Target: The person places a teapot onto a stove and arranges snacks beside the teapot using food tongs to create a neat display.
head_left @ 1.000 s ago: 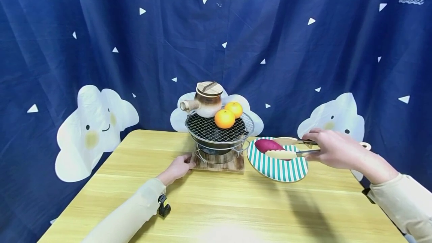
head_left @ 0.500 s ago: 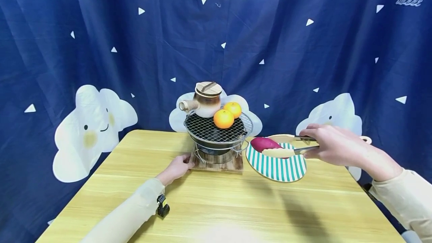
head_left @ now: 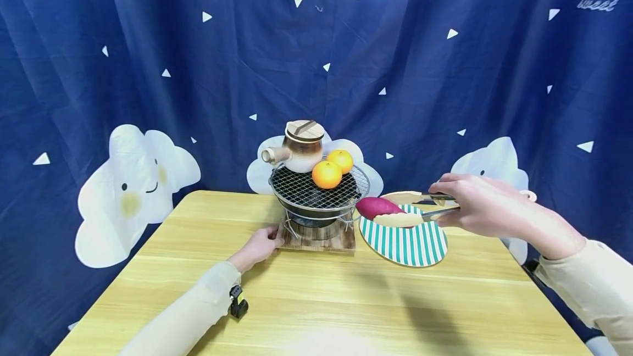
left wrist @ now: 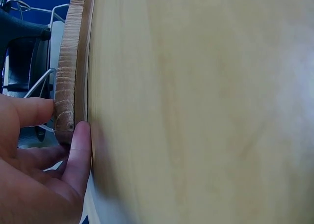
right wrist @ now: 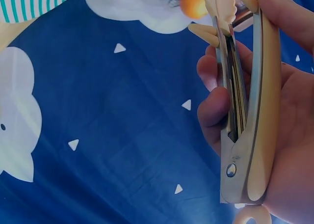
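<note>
My right hand (head_left: pixel 487 205) grips a pair of tongs (right wrist: pixel 260 116) with cream tips and metal arms. Between the tips is a purple sweet potato (head_left: pixel 377 207), raised over the left part of a green-and-white striped oval mat (head_left: pixel 412 243). With thumb and fingers, my left hand (head_left: pixel 258 247) pinches the left corner of the square wooden base (left wrist: pixel 66 81) beneath a small round grill. On the grill's wire mesh (head_left: pixel 301 188) stand a brown-and-white clay pot (head_left: pixel 304 153) with a wooden lid and two oranges (head_left: pixel 327 174).
The grill's black bowl (head_left: pixel 316 214) sits on wire legs, with a wire handle sticking out to its right near the sweet potato. A blue curtain (head_left: pixel 237 43) hangs behind the wooden table (head_left: pixel 316 295).
My right hand has lifted the sweet potato with the tongs off the striped mat and carried it left toward the grill. The left hand stays on the wooden base.
</note>
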Available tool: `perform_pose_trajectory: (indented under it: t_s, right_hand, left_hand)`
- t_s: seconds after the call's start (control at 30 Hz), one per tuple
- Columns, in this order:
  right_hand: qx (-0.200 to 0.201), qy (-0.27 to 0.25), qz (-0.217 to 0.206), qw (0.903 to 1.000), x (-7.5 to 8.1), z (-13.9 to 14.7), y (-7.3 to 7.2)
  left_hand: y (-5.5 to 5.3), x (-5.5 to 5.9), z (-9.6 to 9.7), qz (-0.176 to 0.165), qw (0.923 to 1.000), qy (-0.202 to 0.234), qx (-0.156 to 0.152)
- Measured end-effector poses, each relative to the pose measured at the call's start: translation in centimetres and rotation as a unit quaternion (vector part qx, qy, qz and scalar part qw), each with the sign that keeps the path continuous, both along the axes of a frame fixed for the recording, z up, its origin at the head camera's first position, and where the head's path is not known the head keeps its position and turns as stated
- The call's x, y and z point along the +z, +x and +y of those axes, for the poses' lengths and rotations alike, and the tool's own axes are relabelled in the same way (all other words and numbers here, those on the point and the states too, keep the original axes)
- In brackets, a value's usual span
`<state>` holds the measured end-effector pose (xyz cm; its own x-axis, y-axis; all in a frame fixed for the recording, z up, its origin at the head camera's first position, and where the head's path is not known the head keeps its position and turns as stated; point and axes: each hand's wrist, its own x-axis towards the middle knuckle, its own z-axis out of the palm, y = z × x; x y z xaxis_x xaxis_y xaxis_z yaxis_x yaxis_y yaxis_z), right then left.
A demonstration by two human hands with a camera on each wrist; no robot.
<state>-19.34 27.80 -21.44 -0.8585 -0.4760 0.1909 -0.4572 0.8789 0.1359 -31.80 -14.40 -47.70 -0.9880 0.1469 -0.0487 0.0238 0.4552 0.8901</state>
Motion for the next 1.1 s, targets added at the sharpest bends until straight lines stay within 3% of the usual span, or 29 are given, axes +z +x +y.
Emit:
perform_pose_trajectory:
  t_s: [0.77, 1.1]
  right_hand:
    - [0.035, -0.011, -0.006, 0.9993, 1.3, -4.4, -2.6]
    - [0.029, -0.012, -0.018, 0.9993, 1.4, -6.3, -4.0]
  left_hand:
    - [0.0, 0.0, 0.0, -0.004, 1.0000, -0.001, 0.004]
    - [-0.1, 0.0, 0.0, -0.002, 1.0000, -0.008, 0.005]
